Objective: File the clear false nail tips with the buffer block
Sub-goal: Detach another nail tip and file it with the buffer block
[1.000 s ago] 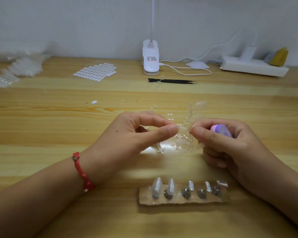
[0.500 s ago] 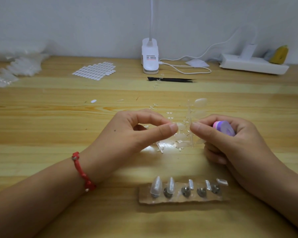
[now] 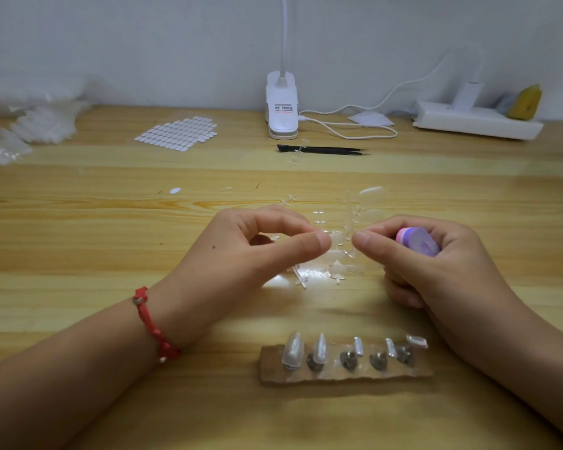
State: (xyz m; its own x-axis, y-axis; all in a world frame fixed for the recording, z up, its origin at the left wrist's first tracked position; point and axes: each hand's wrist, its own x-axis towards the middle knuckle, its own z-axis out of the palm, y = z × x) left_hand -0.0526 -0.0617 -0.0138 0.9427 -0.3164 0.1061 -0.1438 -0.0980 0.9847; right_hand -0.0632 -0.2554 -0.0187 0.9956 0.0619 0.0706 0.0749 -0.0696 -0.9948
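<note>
A clear plastic strip of false nail tips (image 3: 350,219) stands upright between my hands above the wooden table. My left hand (image 3: 257,251) pinches one clear tip (image 3: 337,238) on the strip's left side with thumb and forefinger. My right hand (image 3: 436,267) pinches the strip from the right with thumb and forefinger. The same hand's other fingers curl round the pink and purple buffer block (image 3: 416,241) in the palm. Loose clear tips and snapped plastic bits (image 3: 319,274) lie on the table under the strip.
A brown holder (image 3: 345,373) with several metal posts, two capped by nail tips, lies near me. Black tweezers (image 3: 322,150), a white clip lamp (image 3: 281,108) with cable, a sticker sheet (image 3: 177,133), plastic packs (image 3: 30,128) and a power strip (image 3: 475,123) line the back.
The nail tip strip and both hands have shifted slightly, with the strip rising a little. Both grips are unchanged.
</note>
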